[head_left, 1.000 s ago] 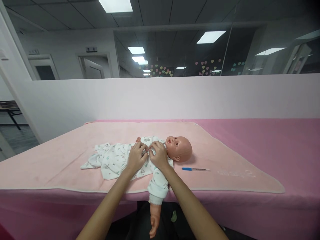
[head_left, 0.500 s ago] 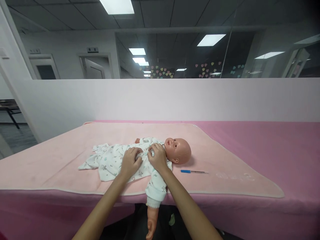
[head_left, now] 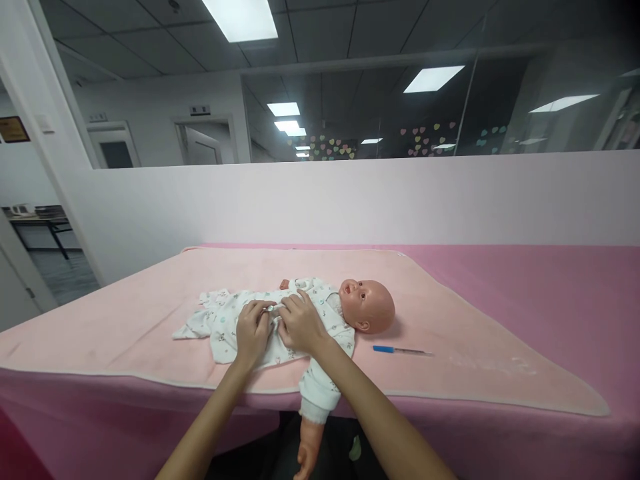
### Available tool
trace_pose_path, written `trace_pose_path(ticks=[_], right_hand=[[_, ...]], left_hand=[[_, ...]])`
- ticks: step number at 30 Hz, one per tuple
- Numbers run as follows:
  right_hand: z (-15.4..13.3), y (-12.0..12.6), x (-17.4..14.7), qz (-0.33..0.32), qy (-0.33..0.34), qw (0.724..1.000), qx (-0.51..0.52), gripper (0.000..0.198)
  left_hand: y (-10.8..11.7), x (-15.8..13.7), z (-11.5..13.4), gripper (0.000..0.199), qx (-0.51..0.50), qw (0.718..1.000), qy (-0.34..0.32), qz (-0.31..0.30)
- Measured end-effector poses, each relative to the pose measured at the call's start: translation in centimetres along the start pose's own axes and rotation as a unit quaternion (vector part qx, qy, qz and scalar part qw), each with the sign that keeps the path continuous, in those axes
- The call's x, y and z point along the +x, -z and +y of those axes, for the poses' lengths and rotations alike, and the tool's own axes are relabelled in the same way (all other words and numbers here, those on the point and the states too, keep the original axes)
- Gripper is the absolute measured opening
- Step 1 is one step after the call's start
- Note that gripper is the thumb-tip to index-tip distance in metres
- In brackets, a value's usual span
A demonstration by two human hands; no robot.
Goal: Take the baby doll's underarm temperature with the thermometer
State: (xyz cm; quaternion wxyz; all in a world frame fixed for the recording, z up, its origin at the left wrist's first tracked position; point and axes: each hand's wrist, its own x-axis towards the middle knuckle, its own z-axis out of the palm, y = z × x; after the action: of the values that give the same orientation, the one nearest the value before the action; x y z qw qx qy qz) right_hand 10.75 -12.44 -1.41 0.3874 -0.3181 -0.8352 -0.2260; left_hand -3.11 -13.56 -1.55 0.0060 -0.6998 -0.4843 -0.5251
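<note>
A baby doll (head_left: 370,305) lies on its back with its head to the right. It wears a white patterned baby outfit (head_left: 226,328), and one arm hangs over the near table edge. My left hand (head_left: 253,331) is closed on the front of the outfit at the doll's belly, beside a small round fastener (head_left: 271,308). Just to its right, my right hand (head_left: 301,323) pinches the same front opening, fingers bent over the cloth. The fingertips partly hide the cloth edges between them.
A thermometer-like stick with a blue end (head_left: 384,349) lies right of the doll, near its head. Beneath is a peach mat (head_left: 140,300) on a pink table cover (head_left: 550,287). A low white wall (head_left: 350,200) with glass above stands behind.
Both hands have moved down the doll's front, from chest toward belly, the right hand leaving the neck area. The view has shifted slightly left. The doll stays in place.
</note>
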Motion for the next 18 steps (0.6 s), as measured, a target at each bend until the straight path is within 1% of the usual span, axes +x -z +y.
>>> trace_pose_path(ticks=[3,5,8,11,13,15,18], right_hand=[[0.04,0.26,-0.64,0.016,0.005,0.999,0.03,0.009],[0.1,0.26,-0.84,0.028,-0.016,0.999,0.033,0.011],[0.18,-0.02,-0.92,0.041,-0.057,0.997,0.033,0.014],[0.28,-0.37,-0.99,0.046,-0.079,0.995,0.034,0.014],[0.35,-0.54,-1.06,0.049,-0.086,0.994,0.037,0.013],[0.4,-0.63,-1.13,0.054,-0.09,0.993,0.044,0.012],[0.45,-0.67,-1.21,0.074,-0.117,0.989,0.056,0.013]], left_hand=[[0.19,-0.18,-0.03,0.03,-0.008,0.999,-0.001,-0.032],[0.32,-0.31,0.05,0.03,0.001,0.998,-0.012,-0.055],[0.39,-0.54,0.42,0.026,0.042,0.995,-0.045,-0.073],[0.31,-0.7,0.78,0.02,0.093,0.99,-0.063,-0.083],[0.27,-0.73,0.78,0.018,0.099,0.99,-0.06,-0.083],[0.28,-0.7,0.55,0.018,0.077,0.993,-0.047,-0.078],[0.36,-0.65,0.07,0.02,0.041,0.996,-0.025,-0.073]])
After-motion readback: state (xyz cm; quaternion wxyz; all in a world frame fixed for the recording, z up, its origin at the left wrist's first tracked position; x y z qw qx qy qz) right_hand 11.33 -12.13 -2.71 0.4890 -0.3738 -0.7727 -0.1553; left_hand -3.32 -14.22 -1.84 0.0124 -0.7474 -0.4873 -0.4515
